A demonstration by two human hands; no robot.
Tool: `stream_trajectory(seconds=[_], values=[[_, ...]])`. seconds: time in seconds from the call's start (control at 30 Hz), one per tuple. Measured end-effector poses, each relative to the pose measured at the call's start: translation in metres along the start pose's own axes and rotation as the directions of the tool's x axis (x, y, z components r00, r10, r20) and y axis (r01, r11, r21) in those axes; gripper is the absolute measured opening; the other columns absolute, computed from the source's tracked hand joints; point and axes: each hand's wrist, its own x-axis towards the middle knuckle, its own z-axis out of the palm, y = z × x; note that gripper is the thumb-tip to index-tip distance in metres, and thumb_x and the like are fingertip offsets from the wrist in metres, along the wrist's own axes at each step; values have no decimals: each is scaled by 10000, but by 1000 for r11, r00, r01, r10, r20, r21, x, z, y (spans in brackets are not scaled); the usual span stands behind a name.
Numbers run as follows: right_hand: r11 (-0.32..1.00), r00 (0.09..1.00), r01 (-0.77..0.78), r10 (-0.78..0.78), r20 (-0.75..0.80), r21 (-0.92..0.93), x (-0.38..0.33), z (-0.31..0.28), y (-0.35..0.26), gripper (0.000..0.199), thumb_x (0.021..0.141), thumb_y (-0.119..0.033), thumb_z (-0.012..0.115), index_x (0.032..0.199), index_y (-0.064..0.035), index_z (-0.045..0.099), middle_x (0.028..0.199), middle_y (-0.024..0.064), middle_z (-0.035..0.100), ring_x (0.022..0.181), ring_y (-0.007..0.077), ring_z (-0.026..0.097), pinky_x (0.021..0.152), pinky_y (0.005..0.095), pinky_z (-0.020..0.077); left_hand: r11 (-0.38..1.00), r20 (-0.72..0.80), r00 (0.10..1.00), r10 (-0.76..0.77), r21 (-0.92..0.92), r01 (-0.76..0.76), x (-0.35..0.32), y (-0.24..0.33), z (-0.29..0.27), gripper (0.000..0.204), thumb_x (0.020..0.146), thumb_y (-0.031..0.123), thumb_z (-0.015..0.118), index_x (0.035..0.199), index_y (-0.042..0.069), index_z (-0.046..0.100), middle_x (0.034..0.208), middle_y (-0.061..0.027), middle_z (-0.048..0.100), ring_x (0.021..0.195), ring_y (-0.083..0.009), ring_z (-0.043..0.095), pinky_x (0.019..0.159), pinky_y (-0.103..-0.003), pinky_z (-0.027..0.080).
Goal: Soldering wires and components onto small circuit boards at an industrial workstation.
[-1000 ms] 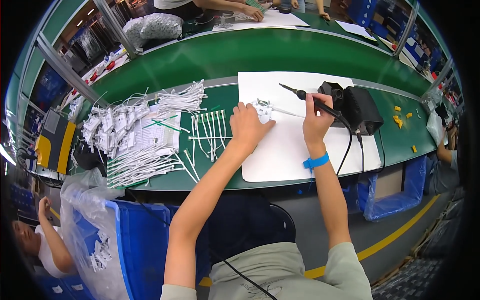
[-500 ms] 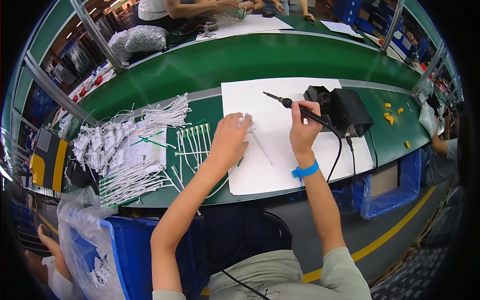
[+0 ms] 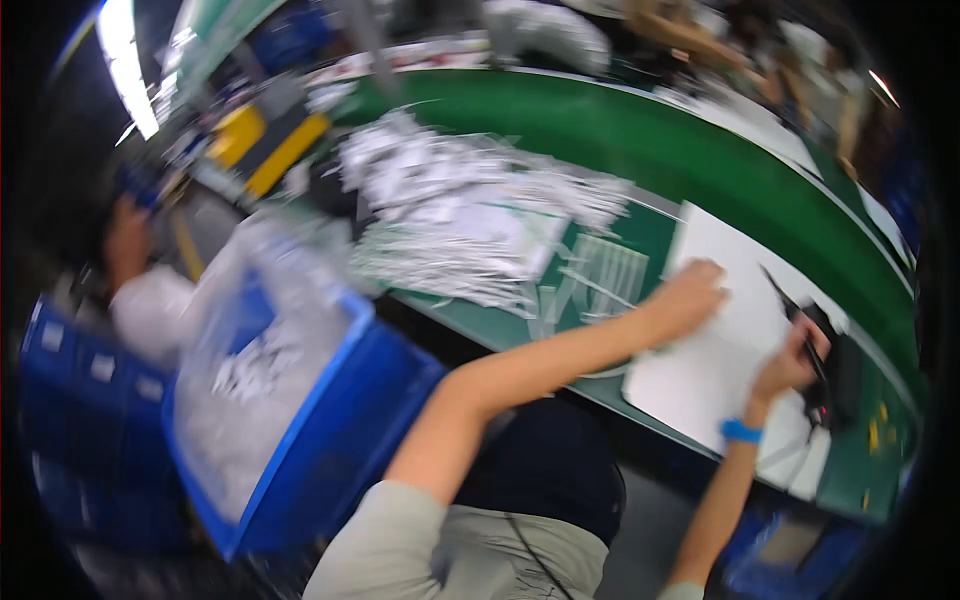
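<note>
Left hand (image 3: 690, 295) is resting, fingers curled, on a white sheet (image 3: 715, 375); right hand (image 3: 790, 362) is gripping a soldering iron (image 3: 795, 325) over the green worktop (image 3: 640, 245).

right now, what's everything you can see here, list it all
workbench: one, green, curving across the top and right
white sheet: one, on the bench under both hands
white cable pieces: a blurred heap, too many to count, bench left of the sheet
soldering iron: one, dark, in the right hand
blue bin: one, clear bag inside, below the bench at left
wristband: one, blue, right wrist
another person: one, far left, blurred
left hand: resting on the sheet's edge
right hand: gripping the iron
</note>
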Motion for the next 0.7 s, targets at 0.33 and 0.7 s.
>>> stream_trajectory(seconds=[0.33, 0.7], values=[[996, 998, -58, 57, -15, -64, 9, -11, 10, 222, 982, -127, 680, 1048, 83, 650, 1007, 162, 717, 908, 232, 705, 869, 324, 589, 851, 169, 835, -524, 141, 506, 17, 3, 22, 259, 789, 248, 683, 824, -8, 691, 864, -199, 669, 924, -332, 620, 769, -423, 496], [987, 991, -129, 127, -29, -96, 14, -13, 20, 251, 979, -139, 686, 1054, 101, 677, 1043, 176, 734, 938, 223, 707, 875, 315, 575, 743, 92, 768, -634, 348, 572, 39, -2, 69, 67, 720, 111, 723, 780, 111, 753, 817, -86, 726, 842, -230, 709, 719, -345, 528]])
